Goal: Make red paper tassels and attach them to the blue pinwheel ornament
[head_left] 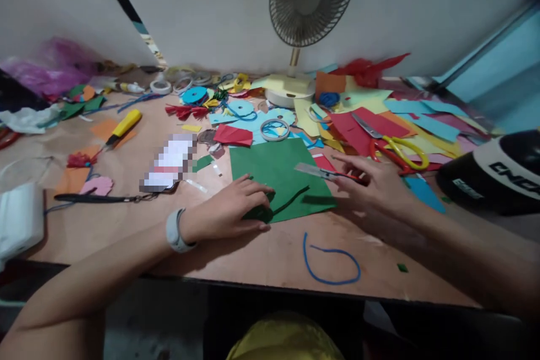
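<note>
My left hand (236,205) rests on a green sheet (274,157) with its fingers bent. A dark green cord (291,201) runs from between its fingers and thumb across the sheet. The part under the hand is hidden in shadow. My right hand (367,180) is closed around a utility knife (314,170) with its blade out, pointing left over the sheet's right side. A loose blue cord (333,282) lies curled nearer the table's front edge. Past the sheet's far edge sit a roll of tape (275,130) and a folded red piece (233,135).
A phone (169,160) and a yellow-handled cutter (122,129) lie left. Right of the sheet are scissors (396,146), colored paper scraps and a black-and-white cylindrical object (472,180). A fan (312,0) stands at the back. A white box (21,219) sits far left.
</note>
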A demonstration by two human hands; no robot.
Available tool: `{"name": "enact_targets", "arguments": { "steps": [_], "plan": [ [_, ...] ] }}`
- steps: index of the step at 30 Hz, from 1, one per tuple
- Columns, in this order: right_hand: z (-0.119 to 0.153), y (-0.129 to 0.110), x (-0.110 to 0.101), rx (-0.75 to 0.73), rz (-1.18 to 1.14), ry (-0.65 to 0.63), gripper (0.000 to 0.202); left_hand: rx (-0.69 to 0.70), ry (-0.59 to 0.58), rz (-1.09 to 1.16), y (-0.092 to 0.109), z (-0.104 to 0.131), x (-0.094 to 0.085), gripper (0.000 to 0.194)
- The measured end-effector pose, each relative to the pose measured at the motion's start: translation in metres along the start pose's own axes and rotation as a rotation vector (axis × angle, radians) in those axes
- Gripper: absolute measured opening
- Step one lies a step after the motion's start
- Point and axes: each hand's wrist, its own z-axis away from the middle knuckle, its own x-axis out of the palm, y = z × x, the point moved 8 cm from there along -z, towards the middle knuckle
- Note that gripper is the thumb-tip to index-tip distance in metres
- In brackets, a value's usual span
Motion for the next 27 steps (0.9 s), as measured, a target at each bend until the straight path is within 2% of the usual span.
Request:
{"name": "enact_targets", "arguments": {
  "steps": [2, 5, 8, 14, 17, 19, 21, 24, 26, 27],
  "plan": [
    [-0.012, 0.021, 0.007, 0.241, -0.116, -0.105, 0.056, 0.004, 0.015, 0.015, 0.001, -0.001, 0.003, 0.022],
    [-0.024, 0.028, 0.021, 0.401, -0.323, -0.230, 0.053, 0.013, 0.029, 0.023, 0.001, -0.001, 0.002, 0.019],
    [-0.034, 0.026, 0.032, 0.470, -0.476, -0.303, 0.050, 0.012, 0.027, 0.021, 0.001, -0.001, 0.001, 0.018],
    [-0.045, 0.019, 0.046, 0.504, -0.651, -0.288, 0.041, 0.004, 0.038, 0.028, 0.002, 0.000, 0.002, 0.014],
    [-0.047, 0.009, 0.044, 0.464, -0.726, -0.256, 0.042, -0.007, 0.052, 0.026, 0.000, 0.001, 0.005, 0.013],
    [-0.050, 0.001, 0.032, 0.406, -0.700, -0.201, 0.042, -0.010, 0.079, 0.026, -0.002, 0.001, 0.006, 0.012],
    [-0.056, -0.007, 0.009, 0.319, -0.606, -0.099, 0.042, -0.005, 0.126, 0.021, -0.002, 0.001, 0.005, 0.012],
    [-0.068, -0.007, -0.042, 0.203, -0.453, 0.113, 0.040, 0.013, 0.206, -0.005, -0.001, 0.002, 0.000, 0.011],
    [-0.075, 0.007, -0.084, 0.208, -0.281, 0.320, 0.037, 0.017, 0.243, -0.012, 0.000, 0.002, -0.004, 0.011],
    [-0.080, 0.018, -0.101, 0.230, -0.232, 0.385, 0.036, 0.015, 0.252, -0.005, 0.001, 0.002, -0.005, 0.012]
  ]
}}
